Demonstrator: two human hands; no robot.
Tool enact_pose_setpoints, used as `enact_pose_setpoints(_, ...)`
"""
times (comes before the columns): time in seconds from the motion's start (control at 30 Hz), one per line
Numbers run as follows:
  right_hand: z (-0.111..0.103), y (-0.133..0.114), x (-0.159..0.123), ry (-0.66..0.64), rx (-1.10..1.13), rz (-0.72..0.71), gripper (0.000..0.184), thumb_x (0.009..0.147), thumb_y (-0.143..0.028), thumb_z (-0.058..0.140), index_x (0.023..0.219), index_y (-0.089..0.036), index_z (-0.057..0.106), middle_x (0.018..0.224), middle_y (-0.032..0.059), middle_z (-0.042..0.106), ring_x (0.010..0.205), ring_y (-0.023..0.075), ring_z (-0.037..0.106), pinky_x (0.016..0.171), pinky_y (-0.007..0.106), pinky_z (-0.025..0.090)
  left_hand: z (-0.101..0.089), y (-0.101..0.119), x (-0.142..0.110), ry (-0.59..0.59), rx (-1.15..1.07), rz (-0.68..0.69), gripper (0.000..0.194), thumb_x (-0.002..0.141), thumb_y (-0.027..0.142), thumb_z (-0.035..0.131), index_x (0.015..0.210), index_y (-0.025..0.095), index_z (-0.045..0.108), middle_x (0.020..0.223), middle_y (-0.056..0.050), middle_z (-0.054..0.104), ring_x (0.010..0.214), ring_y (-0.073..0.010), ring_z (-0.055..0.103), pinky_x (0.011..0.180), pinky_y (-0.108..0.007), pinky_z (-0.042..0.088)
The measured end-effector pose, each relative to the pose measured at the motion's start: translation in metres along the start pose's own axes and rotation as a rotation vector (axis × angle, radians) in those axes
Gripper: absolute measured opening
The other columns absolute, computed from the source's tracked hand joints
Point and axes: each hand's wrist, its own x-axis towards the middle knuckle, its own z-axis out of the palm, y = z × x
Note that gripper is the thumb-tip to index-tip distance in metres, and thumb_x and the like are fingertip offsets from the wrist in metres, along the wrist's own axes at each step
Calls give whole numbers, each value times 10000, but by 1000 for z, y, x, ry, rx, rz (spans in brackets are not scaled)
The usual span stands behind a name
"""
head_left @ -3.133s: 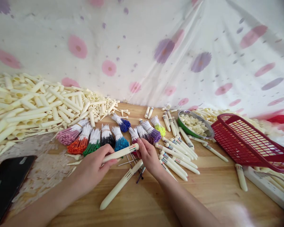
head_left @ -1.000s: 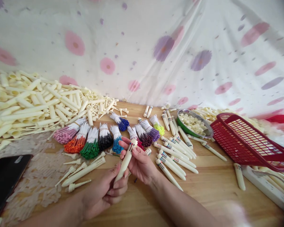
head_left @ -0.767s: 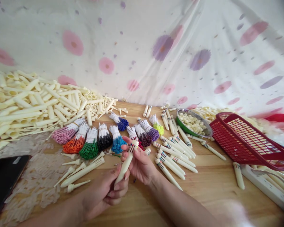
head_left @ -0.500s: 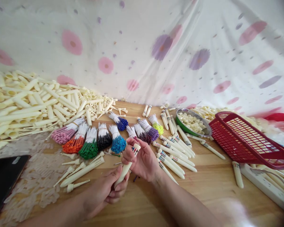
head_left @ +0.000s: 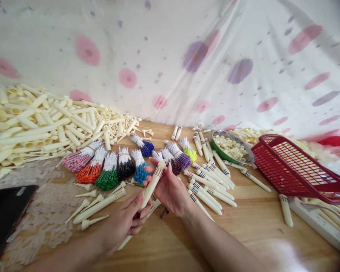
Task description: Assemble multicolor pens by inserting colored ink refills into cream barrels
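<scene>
A cream multicolour pen point(head_left: 151, 189) slants up between my hands, coloured sliders showing near its top. My left hand point(head_left: 132, 215) is closed round the lower barrel. With thumb and fingers, my right hand point(head_left: 172, 192) grips the slider end from behind and the side. Another cream barrel point(head_left: 125, 242) shows partly under my left hand. Bundles of refills with coloured ends lie just beyond: blue point(head_left: 141, 170), black point(head_left: 125, 166), green point(head_left: 106, 179), purple point(head_left: 184, 159) and others. To the right of my right hand are several pens point(head_left: 205, 196) with coloured sliders.
Cream barrels point(head_left: 25, 136) are heaped at left, above clear plastic pieces point(head_left: 42, 211) and a black phone point(head_left: 8, 215). At right stand a green-sided metal bowl point(head_left: 219, 151) of small cream parts, a red basket point(head_left: 297, 166) and a white power strip point(head_left: 320, 223).
The pen has shifted slightly and shows more of its barrel. My right-hand fingers have moved up behind its slider end. A second barrel has come into sight beneath my left hand.
</scene>
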Motion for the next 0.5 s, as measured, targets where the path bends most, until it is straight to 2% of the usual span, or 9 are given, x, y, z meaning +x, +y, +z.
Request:
enact_pose_setpoints(0.23, -3, 5, -1, 72, -78, -50, 284, 770, -293, 683, 1029, -184, 642, 972, 56, 694, 730, 149, 634, 807, 364, 515, 4, 3, -4, -14, -111, -101, 445, 694, 544, 696, 806, 142, 541, 546, 95, 375, 411, -21, 127, 357, -135, 68)
enact_pose_setpoints(0.5, 3, 7, -5, 116, -108, -119, 403, 738, -215, 712, 1113, -207, 566, 940, 49, 709, 743, 146, 663, 726, 291, 534, 7, 5, -4, -20, -154, -125, 482, 641, 549, 738, 789, 136, 538, 513, 109, 376, 394, -8, 117, 350, -125, 59)
